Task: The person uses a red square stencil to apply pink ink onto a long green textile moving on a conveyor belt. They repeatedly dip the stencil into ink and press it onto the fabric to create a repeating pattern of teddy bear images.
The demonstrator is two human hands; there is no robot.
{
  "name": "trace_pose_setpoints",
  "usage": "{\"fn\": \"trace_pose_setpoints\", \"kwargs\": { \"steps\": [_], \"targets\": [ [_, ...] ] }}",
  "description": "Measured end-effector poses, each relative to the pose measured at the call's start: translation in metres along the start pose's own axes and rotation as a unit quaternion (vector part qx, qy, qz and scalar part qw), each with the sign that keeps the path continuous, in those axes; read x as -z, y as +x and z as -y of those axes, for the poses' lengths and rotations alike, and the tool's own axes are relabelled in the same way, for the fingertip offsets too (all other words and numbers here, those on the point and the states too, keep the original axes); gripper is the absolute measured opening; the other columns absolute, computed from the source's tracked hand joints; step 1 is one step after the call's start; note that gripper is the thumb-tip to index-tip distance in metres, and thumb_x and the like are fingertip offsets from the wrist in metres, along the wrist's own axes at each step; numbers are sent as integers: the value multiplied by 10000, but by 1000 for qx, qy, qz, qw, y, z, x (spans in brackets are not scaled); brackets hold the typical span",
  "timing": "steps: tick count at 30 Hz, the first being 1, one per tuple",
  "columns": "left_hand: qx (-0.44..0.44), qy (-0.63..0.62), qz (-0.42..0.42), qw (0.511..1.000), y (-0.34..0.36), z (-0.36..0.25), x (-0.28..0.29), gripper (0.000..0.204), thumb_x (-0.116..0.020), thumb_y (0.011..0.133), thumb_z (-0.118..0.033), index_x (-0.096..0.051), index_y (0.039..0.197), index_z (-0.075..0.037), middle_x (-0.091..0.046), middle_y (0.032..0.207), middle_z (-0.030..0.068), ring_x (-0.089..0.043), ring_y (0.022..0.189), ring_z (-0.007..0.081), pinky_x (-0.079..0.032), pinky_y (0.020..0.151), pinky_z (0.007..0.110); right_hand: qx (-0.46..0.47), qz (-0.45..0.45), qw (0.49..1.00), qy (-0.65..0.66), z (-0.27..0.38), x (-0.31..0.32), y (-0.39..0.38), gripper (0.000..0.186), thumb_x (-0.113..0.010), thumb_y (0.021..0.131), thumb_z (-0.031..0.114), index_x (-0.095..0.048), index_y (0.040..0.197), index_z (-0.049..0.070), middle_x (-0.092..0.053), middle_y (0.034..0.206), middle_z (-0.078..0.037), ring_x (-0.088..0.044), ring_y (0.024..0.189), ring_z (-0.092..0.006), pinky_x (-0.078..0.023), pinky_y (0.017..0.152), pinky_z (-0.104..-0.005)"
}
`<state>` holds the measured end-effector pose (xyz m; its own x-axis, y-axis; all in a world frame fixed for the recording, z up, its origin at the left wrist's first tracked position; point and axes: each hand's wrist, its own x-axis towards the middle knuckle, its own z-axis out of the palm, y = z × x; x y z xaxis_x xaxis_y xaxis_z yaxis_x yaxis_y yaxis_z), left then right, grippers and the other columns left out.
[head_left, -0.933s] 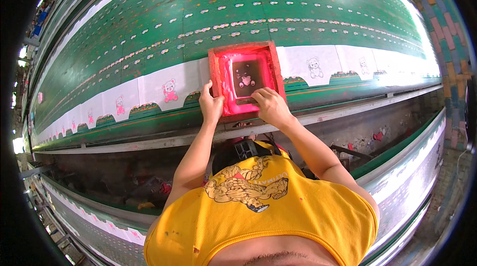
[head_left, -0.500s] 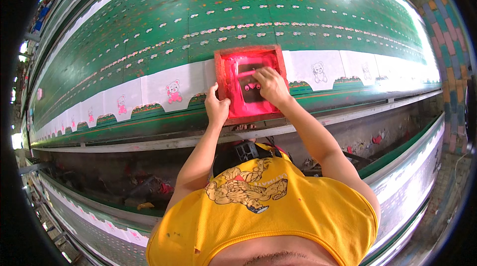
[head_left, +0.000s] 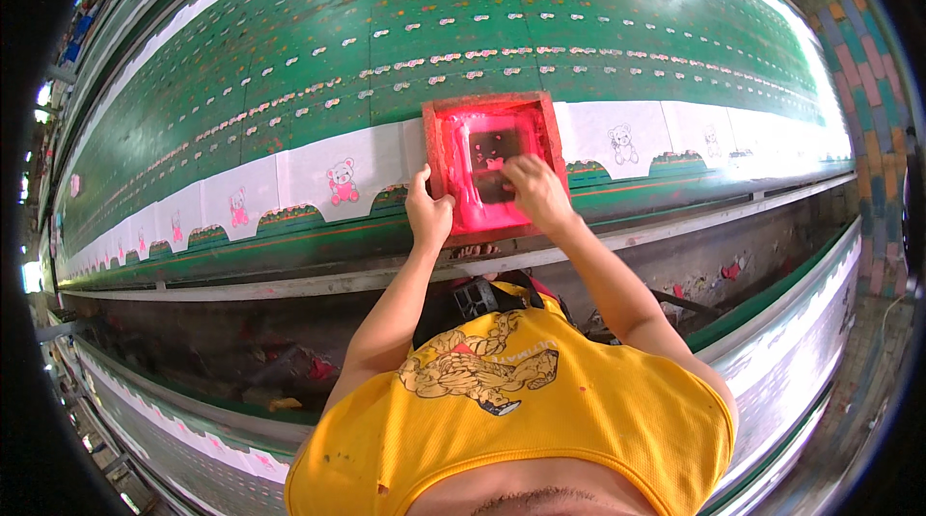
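A red, ink-smeared screen-printing frame (head_left: 555, 135) lies over the white printed strip on the green table. Bright pink ink surrounds its dark mesh window (head_left: 497, 142), where small pink shapes show. My left hand (head_left: 430, 212) is closed on the frame's left side, the thumb toward the inside. Inside the frame at the right, my right hand (head_left: 537, 193) is closed with fingers bent down over the mesh. It grips a pink-smeared squeegee, mostly hidden under the fingers now and plainer in the earlier picture. Left of the frame, a printed bear (head_left: 341, 181) has pink filled in.
Bears on the strip right of the frame, such as this outlined bear (head_left: 622, 144), have no pink. A pale rail (head_left: 241, 279) runs along the table's near edge. Behind me stands another long table (head_left: 772, 333); scraps litter the gap between.
My right hand has moved down toward me inside the frame, drawing the squeegee over the mesh. More of the upper window shows. My left hand keeps its hold on the frame.
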<state>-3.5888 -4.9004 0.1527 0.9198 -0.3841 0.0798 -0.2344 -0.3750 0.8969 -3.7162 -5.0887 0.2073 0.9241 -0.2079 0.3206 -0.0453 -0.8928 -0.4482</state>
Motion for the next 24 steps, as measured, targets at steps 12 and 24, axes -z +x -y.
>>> {"fn": "trace_pose_setpoints", "kwargs": {
  "steps": [12,24],
  "targets": [
    [57,-62,21,996,5,-2,1,648,-667,698,75,-583,1340,85,-682,1263,237,-677,1175,314,-519,1014,376,-204,-167,965,7,16,36,-66,471,-786,875,266,-644,1204,-40,-637,1203,-229,-567,1168,-428,-456,1032,-512],
    [54,-239,6,969,-22,-75,-93,666,-620,743,128,-527,1402,103,-651,1313,184,-646,1171,222,-518,1021,340,-321,-111,914,221,-105,108,-119,642,-759,900,405,-629,1271,-102,-658,1178,-222,-683,1030,-312,-537,930,-411]
  ]
}}
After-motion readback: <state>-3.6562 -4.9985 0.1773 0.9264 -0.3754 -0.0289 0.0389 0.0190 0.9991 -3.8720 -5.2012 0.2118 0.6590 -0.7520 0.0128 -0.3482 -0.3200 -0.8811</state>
